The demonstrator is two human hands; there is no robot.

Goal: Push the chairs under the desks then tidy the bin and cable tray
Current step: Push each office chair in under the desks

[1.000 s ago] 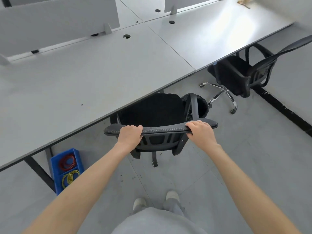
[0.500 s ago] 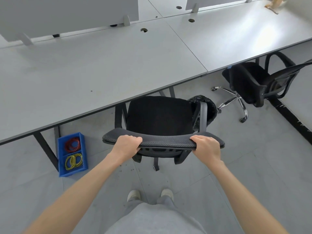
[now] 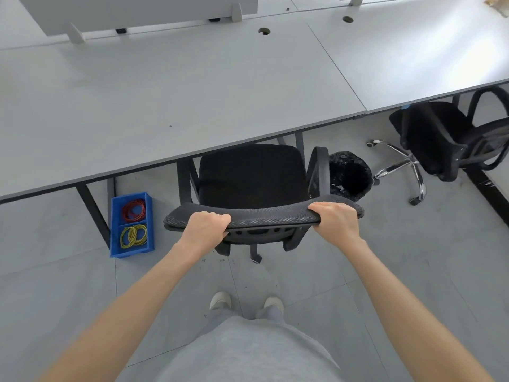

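Observation:
A black mesh office chair (image 3: 252, 177) stands at the front edge of the grey desk (image 3: 192, 92), its seat front just under the edge. My left hand (image 3: 205, 227) grips the left part of the top of its backrest (image 3: 264, 216). My right hand (image 3: 334, 219) grips the right part. A black-lined bin (image 3: 349, 175) stands on the floor right of the chair, touching or nearly touching its armrest. A blue cable tray (image 3: 131, 252) lies on the floor to the left, by a desk leg, with red (image 3: 134, 210) and yellow (image 3: 133, 235) cable coils. A second black chair (image 3: 435, 133) stands at the right, angled, partly under the neighbouring desk.
Black desk legs (image 3: 93, 213) stand beside the blue tray and behind the chair. The second chair's chrome base (image 3: 405, 166) sticks out onto the floor. Grey partition panels (image 3: 137, 12) stand along the back of the desks. My feet (image 3: 220, 300) are on the tiled floor behind the chair.
Both hands keep their grip on the backrest. More of the seat now shows in front of the desk edge, and the bin and blue tray have come fully into view as the view shifted.

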